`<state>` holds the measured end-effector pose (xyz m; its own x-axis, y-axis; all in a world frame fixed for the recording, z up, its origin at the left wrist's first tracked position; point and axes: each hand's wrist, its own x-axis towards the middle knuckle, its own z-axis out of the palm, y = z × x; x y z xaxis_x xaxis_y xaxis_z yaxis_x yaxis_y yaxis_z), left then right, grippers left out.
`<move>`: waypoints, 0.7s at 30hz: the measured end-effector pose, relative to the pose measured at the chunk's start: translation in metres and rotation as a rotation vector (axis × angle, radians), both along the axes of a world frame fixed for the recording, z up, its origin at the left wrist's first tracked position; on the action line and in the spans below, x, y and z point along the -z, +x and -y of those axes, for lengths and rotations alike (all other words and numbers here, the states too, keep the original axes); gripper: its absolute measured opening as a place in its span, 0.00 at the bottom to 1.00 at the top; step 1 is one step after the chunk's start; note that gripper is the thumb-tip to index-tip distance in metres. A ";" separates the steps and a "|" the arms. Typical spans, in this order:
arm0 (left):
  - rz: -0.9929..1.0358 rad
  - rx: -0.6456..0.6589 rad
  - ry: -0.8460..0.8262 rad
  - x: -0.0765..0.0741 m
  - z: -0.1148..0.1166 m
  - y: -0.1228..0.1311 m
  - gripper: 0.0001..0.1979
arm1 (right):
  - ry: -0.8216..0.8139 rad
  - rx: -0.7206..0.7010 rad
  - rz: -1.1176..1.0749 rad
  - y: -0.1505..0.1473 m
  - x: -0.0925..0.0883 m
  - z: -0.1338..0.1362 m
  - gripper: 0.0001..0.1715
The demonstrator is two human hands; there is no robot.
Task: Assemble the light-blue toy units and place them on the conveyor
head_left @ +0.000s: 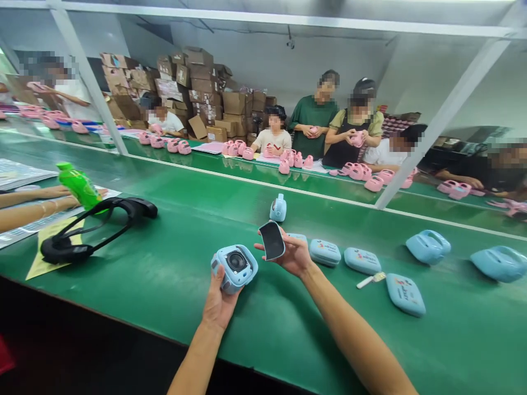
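Over the green bench (164, 263) we've got the blue speaker housing (237, 262) clasped in our left grip (220, 304): probably light, stiff, slick, so hug its sides. Black panel (272, 241)'s held in our half-spread right grip (297, 257); likely bendy, edges only.

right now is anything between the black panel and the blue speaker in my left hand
No other object shows between the black panel and the blue speaker; only fingertips of the right hand poke past the panel's speaker-side edge.
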<state>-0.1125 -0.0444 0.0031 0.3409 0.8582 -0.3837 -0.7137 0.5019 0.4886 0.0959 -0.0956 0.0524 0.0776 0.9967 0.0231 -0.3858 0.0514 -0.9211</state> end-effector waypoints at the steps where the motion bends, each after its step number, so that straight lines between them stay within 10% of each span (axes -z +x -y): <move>1: -0.007 -0.003 0.025 0.002 0.001 0.000 0.26 | 0.003 -0.005 0.021 -0.003 0.004 0.000 0.39; 13: -0.173 0.128 0.259 0.006 0.011 0.001 0.41 | 0.151 0.150 1.201 -0.059 0.001 0.023 0.44; 21: -0.138 0.156 0.224 0.002 0.013 0.000 0.37 | 0.341 -0.061 1.240 -0.045 0.018 0.019 0.65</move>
<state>-0.1122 -0.0578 0.0007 0.4334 0.8679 -0.2427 -0.5558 0.4694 0.6861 0.0508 -0.1142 0.0346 -0.2240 0.9274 0.2995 0.7043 0.3664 -0.6080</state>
